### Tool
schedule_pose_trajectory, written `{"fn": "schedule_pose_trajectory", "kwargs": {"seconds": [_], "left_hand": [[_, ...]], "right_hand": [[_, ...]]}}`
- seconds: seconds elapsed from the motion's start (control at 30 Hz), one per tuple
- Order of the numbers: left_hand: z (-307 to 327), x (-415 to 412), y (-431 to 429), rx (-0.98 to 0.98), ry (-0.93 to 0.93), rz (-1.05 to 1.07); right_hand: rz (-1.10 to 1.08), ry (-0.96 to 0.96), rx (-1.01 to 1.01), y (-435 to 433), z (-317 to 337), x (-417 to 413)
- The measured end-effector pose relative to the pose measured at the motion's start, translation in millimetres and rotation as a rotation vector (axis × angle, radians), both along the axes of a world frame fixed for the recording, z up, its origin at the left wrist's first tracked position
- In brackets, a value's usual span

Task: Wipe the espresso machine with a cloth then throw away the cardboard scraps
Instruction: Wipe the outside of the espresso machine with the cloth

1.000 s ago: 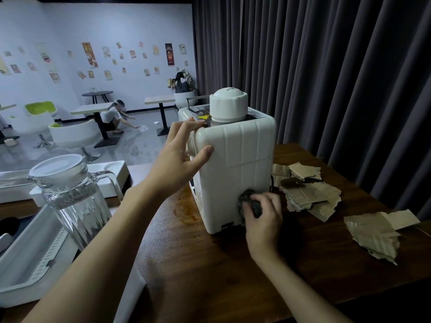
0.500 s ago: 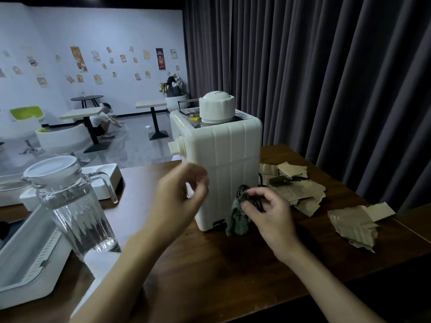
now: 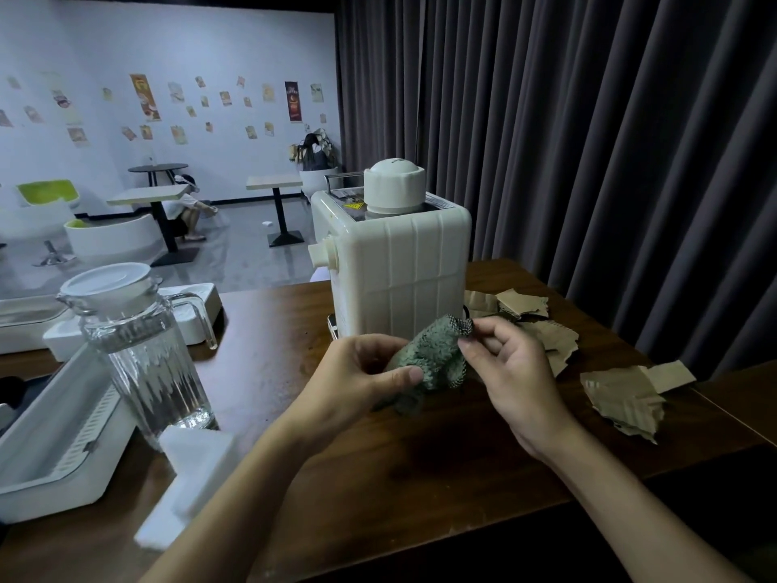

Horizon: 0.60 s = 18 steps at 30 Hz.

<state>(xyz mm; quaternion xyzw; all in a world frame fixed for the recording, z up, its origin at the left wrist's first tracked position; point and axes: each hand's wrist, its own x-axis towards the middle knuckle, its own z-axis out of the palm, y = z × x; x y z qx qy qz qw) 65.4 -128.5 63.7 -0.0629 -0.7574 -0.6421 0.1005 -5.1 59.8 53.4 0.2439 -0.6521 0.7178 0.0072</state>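
The machine (image 3: 403,279) was smooth cream plastic, ribbed and faintly glossy. In front of it the cloth (image 3: 429,355) was nubbly grey-green terry. To the machine's right the scraps (image 3: 622,393) were matt torn corrugated cardboard. Beneath it the table (image 3: 420,456) was dark, low-sheen wood. To its left the jug (image 3: 143,359) was clear fluted glass.

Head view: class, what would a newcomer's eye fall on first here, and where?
The white espresso machine stands centrally on the table. In front of it, the left hand and right hand both hold a green cloth. Torn cardboard scraps lie to its right, a glass jug at far left.
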Motion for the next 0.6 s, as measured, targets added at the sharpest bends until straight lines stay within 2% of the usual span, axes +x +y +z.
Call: {"fn": "schedule_pose_trajectory", "kwargs": {"seconds": [0.17, 0.3, 0.47, 0.6], "left_hand": [[7, 3, -5, 0.008, -0.075, -0.067], [13, -1, -10, -0.051, -0.017, 0.109], [19, -6, -10, -0.060, 0.054, 0.206], [21, -10, -11, -0.107, 0.106, 0.259]], "right_hand": [[-0.016, 0.025, 0.036, 7, 6, -2], [-0.096, 0.081, 0.141, 13, 9, -6], [0.047, 0.031, 0.200, 19, 15, -6], [0.035, 0.016, 0.240, 20, 18, -6]]}}
